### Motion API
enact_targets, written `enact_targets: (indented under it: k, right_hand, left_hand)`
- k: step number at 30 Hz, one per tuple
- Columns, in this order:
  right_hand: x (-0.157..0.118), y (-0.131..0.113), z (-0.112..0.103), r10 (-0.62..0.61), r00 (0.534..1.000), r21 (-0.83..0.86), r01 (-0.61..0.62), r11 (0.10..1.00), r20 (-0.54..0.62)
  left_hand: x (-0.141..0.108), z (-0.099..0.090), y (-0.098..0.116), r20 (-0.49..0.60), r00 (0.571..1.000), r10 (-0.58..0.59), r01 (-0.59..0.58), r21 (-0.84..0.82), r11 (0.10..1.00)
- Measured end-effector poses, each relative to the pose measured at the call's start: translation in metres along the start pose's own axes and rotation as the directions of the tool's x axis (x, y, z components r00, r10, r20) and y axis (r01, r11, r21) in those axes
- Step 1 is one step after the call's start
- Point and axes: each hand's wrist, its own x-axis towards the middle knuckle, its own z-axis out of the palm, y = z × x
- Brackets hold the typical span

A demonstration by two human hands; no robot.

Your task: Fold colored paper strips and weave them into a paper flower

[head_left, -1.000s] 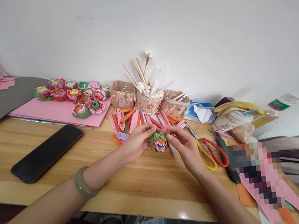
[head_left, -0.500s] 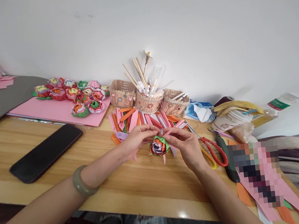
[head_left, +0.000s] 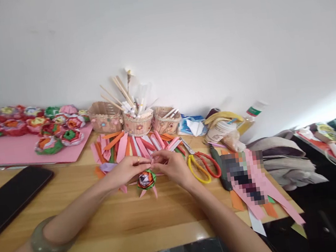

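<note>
A folded paper flower (head_left: pixel 146 180) with a purple and orange centre, green petals and pink points hangs just below my fingertips, over the table's middle. My left hand (head_left: pixel 130 170) is closed at its upper edge, fingers pressed together. From the other side my right hand (head_left: pixel 171 165) pinches a bit of pink paper by the same edge, and the fingertips of both hands nearly meet. Fingers partly hide the spot they grip. Right behind the hands lies a pile of folded paper strips (head_left: pixel 123 148) in pink, orange, red and other colours.
Finished paper flowers (head_left: pixel 46 130) sit on pink sheets at the left, behind a black phone (head_left: pixel 16 198). Decorated baskets (head_left: pixel 138 123) with sticks and pens line the wall. Scissors (head_left: pixel 199 167), a dark-handled tool (head_left: pixel 220 168), a lidded cup (head_left: pixel 222 129) and paper scraps are on the right.
The view has turned to the right, so everything sits further left and a bag and another surface appear. My fingertips have come closer together above the flower, which stays held.
</note>
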Motion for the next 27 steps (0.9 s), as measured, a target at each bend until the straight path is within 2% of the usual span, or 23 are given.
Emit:
enact_targets:
  k: [3, 6, 8, 9, 10, 12, 13, 14, 15, 16, 17, 19, 21, 22, 24, 27]
  right_hand:
    - [-0.001, -0.006, -0.004, -0.026, 1.000, -0.222, 0.025, 0.975, -0.002]
    - [-0.007, -0.027, -0.022, -0.037, 0.999, -0.498, 0.035, 0.867, 0.006]
    - [-0.011, -0.046, -0.052, -0.054, 0.992, -0.644, -0.032, 0.764, -0.113]
    - [-0.012, -0.055, -0.074, -0.067, 0.971, -0.657, -0.102, 0.747, -0.228]
    - [-0.012, -0.061, -0.100, -0.092, 0.920, -0.636, -0.189, 0.748, -0.382]
    - [-0.008, -0.066, -0.160, -0.122, 0.806, -0.602, -0.321, 0.731, -0.579]
    - [-0.005, -0.063, -0.192, -0.145, 0.722, -0.579, -0.400, 0.710, -0.677]
    - [0.000, -0.057, -0.222, -0.201, 0.576, -0.549, -0.528, 0.648, -0.792]
    - [0.004, -0.048, -0.249, -0.228, 0.494, -0.525, -0.625, 0.577, -0.839]
    - [0.009, -0.038, -0.273, -0.209, 0.475, -0.510, -0.691, 0.513, -0.855]
    - [0.014, -0.027, -0.292, -0.167, 0.484, -0.504, -0.739, 0.447, -0.859]
    - [0.023, -0.008, -0.315, -0.051, 0.510, -0.497, -0.806, 0.320, -0.859]
    - [0.030, 0.006, -0.325, 0.113, 0.549, -0.518, -0.826, 0.224, -0.828]
    - [0.033, 0.009, -0.326, 0.139, 0.554, -0.529, -0.829, 0.184, -0.821]
    - [0.036, 0.011, -0.325, 0.149, 0.579, -0.563, -0.815, 0.136, -0.802]
    - [0.036, 0.008, -0.327, 0.180, 0.633, -0.619, -0.774, 0.136, -0.753]
  left_hand:
    - [0.004, 0.001, -0.010, -0.024, 1.000, 0.004, -0.004, 0.017, 1.000]
    - [0.005, 0.005, -0.013, 0.013, 1.000, -0.011, 0.011, -0.018, 1.000]
    - [0.004, 0.008, -0.011, 0.019, 0.998, -0.067, 0.068, -0.064, 0.996]
    - [0.004, 0.010, -0.011, 0.010, 0.997, -0.080, 0.081, -0.070, 0.994]
    - [0.004, 0.011, -0.011, 0.012, 0.996, -0.085, 0.086, -0.074, 0.994]
    - [0.006, 0.012, -0.014, 0.006, 0.997, -0.083, 0.083, -0.101, 0.991]
    - [0.007, 0.012, -0.017, -0.007, 0.996, -0.086, 0.084, -0.116, 0.990]
    - [0.008, 0.012, -0.020, -0.023, 0.997, -0.080, 0.077, -0.130, 0.989]
    - [0.010, 0.012, -0.024, -0.019, 0.997, -0.075, 0.072, -0.138, 0.988]
    - [0.011, 0.011, -0.027, -0.017, 0.997, -0.070, 0.066, -0.145, 0.987]
    - [0.012, 0.011, -0.029, -0.015, 0.998, -0.062, 0.059, -0.150, 0.987]
    - [0.014, 0.010, -0.031, -0.007, 0.998, -0.059, 0.057, -0.160, 0.985]
    - [0.015, 0.010, -0.028, 0.003, 0.997, -0.076, 0.075, -0.172, 0.982]
    - [0.015, 0.010, -0.026, 0.006, 0.996, -0.088, 0.088, -0.179, 0.980]
    - [0.015, 0.010, -0.022, 0.004, 0.994, -0.113, 0.112, -0.190, 0.975]
    - [0.014, 0.012, -0.019, -0.015, 0.993, -0.117, 0.112, -0.194, 0.974]
